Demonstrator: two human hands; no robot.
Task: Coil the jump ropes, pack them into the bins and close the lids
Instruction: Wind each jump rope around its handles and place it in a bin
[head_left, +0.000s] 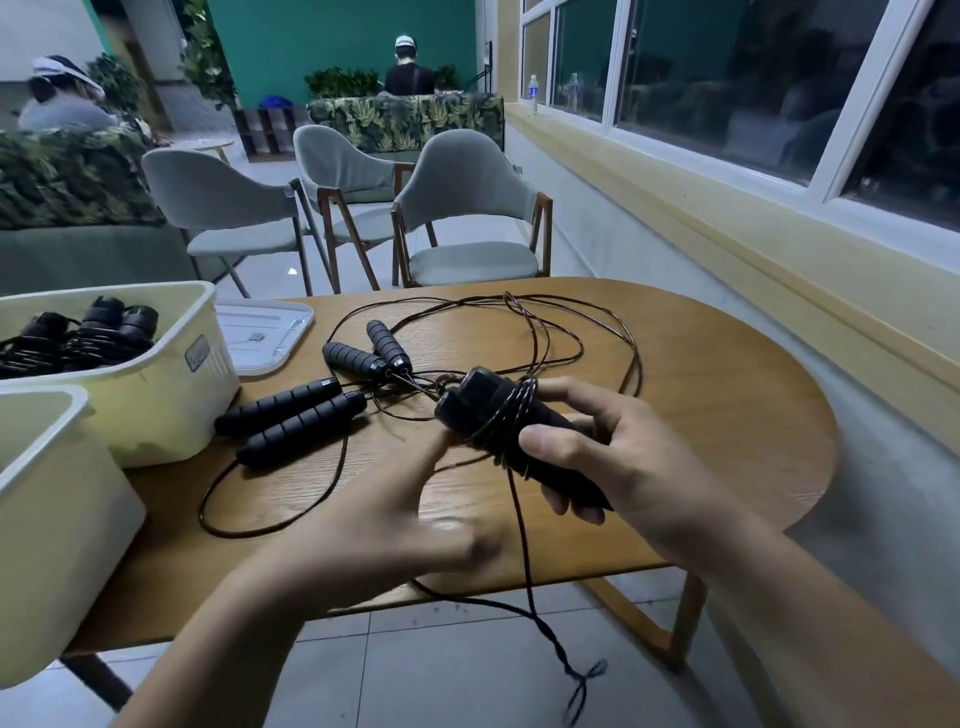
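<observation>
Left hand (410, 514) blurred at rope-wound handles (483, 410), grip unclear; right hand (608, 452) clamped around them above table (701, 389).

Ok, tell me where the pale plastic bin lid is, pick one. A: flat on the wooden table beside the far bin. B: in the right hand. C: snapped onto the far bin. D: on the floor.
A: the pale plastic lid lies flat on the rounded wooden table beside the cream plastic bin of coiled ropes; the right hand grips rope-wound black handles.
</observation>
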